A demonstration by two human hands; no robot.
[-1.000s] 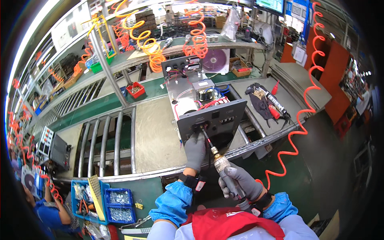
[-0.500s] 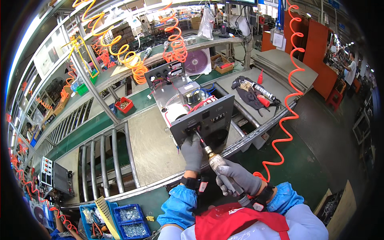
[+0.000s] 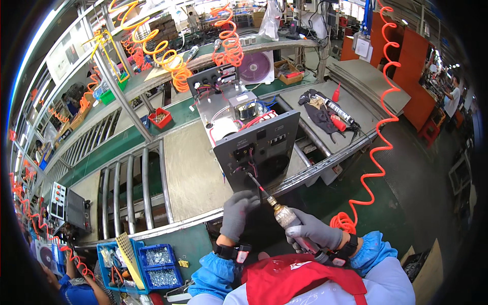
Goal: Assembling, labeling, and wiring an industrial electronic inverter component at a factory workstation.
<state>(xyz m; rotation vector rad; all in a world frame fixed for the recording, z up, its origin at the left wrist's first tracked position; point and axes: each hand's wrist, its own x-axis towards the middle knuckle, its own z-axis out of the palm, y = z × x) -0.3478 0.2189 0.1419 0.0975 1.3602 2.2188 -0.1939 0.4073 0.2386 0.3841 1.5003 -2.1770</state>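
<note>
My right hand (image 3: 317,231), in a grey glove, is wrapped round an air screwdriver (image 3: 285,216). The long bit slants up and left, its tip at the lower part of a dark grey panel (image 3: 274,134) that stands upright on a metal chassis. My left hand (image 3: 236,216), also gloved, hangs just below the panel, left of the bit, its fingers stretched out and holding nothing I can see. Behind the panel, the open chassis carries a transformer (image 3: 247,109), a white round part (image 3: 223,128) and red and blue wires. Purple wires poke out of the panel's front.
The chassis sits on a roller conveyor (image 3: 130,193). An orange coiled hose (image 3: 373,175) hangs at the right. Blue bins of small hardware (image 3: 161,265) stand at lower left. A dark cloth (image 3: 320,114) and a red bottle (image 3: 336,92) lie beyond. Another person (image 3: 84,290) is at lower left.
My left hand has come away from the panel, down and slightly left. My right hand and the screwdriver have shifted slightly right and down, with the bit's tip lower on the panel.
</note>
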